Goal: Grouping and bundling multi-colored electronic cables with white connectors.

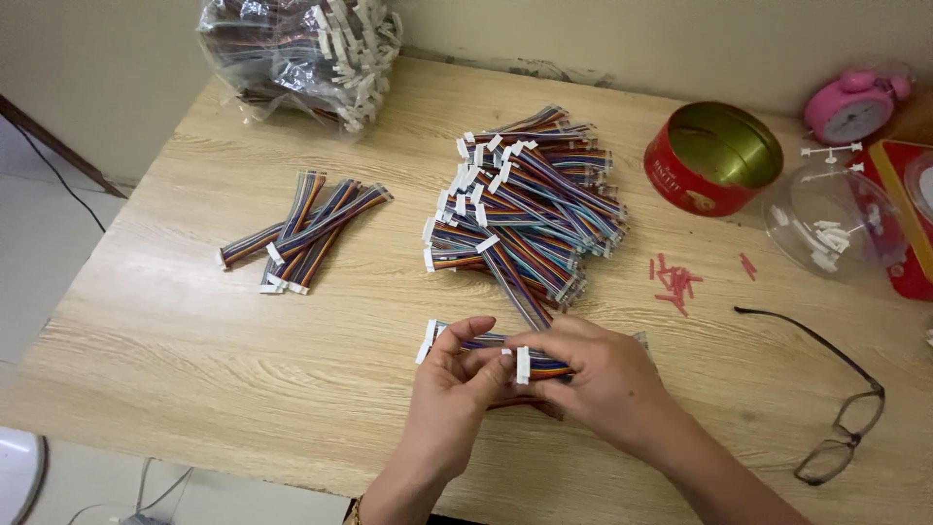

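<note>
A wooden table (243,360) filled nearly the whole view, pushed up to a pale wall. At its far edge slumped a clear bag (292,49) stuffed with ribbon cables. In the middle lay the big pile (525,204) of rainbow cables with white plugs, and well to its left a small pile (301,233) of a few more, fanned out. To the right stood an open red tin (714,160), on its side, and beside it a clear tub (836,219) holding white plugs. A pink clock (855,105) sat at the far right corner. Glasses (841,418) lay folded open near the right front edge, and small red bits (675,282) were scattered between them and the tin.

Near the front edge, just below the big pile, the two hands met over a few cables (486,345). The left hand (452,389) curled under them, fingers closed. The right hand (593,374) pinched a white plug (523,365) between thumb and fingertips.
</note>
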